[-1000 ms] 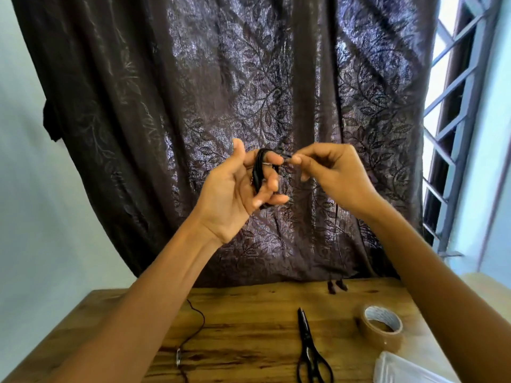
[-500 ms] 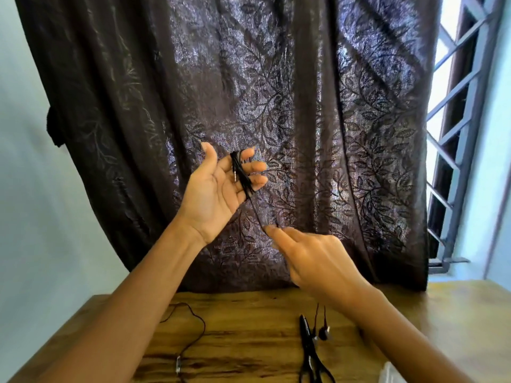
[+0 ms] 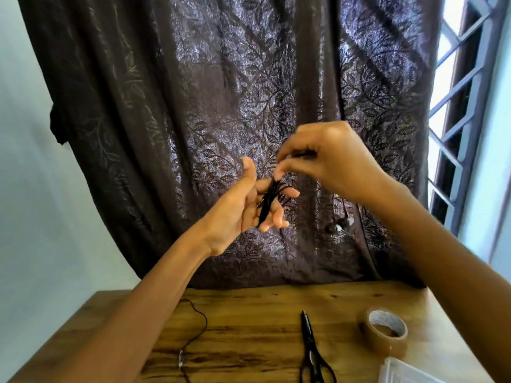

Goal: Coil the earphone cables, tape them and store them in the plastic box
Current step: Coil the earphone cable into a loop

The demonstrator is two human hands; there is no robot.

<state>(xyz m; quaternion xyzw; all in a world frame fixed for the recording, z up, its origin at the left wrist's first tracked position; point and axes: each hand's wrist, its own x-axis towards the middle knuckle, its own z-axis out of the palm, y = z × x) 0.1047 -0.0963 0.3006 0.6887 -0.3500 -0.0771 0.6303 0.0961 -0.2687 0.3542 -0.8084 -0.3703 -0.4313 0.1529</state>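
My left hand (image 3: 243, 208) is raised in front of the curtain with a black earphone cable coil (image 3: 269, 201) wound around its fingers. My right hand (image 3: 329, 158) sits just above and to the right of it, pinching the loose end of the same cable at the top of the coil. The two earbuds (image 3: 338, 225) dangle below my right wrist. A roll of brown tape (image 3: 384, 331) stands on the table at the right. A corner of the clear plastic box (image 3: 401, 371) shows at the bottom right.
Black scissors (image 3: 311, 352) lie on the wooden table (image 3: 249, 327) near the middle. A second black earphone cable (image 3: 193, 335) lies at the left of the table. A dark leaf-patterned curtain (image 3: 221, 106) hangs behind, with a barred window (image 3: 456, 120) at right.
My right hand rose from below the left hand up to the top of the coil, carrying the cable around. The earbuds lifted off the table and now hang in the air.
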